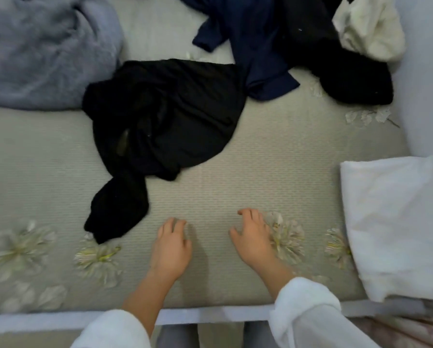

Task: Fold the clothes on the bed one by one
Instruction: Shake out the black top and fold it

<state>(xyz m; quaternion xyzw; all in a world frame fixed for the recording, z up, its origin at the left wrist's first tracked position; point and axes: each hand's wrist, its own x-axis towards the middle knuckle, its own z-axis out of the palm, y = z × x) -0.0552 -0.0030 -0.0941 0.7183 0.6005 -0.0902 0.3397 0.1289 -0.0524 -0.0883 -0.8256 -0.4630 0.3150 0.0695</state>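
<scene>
A crumpled black garment (167, 126) lies in the middle of the bed (273, 159), one sleeve trailing toward the near edge. Behind it lie a navy garment (255, 46), another black piece (348, 71) and a cream one (371, 28) at the far right. A folded white piece (396, 222) rests at the right edge. My left hand (171, 249) and my right hand (254, 237) hover over bare bedding near the front edge, fingers loosely curled, holding nothing. Both are short of the black garment.
A fluffy grey-blue blanket (42, 51) fills the far left. The bed cover is grey-green with flower prints (288, 237) along the near side. A pale wall (426, 71) bounds the right. The bed frame edge (210, 315) runs below my wrists.
</scene>
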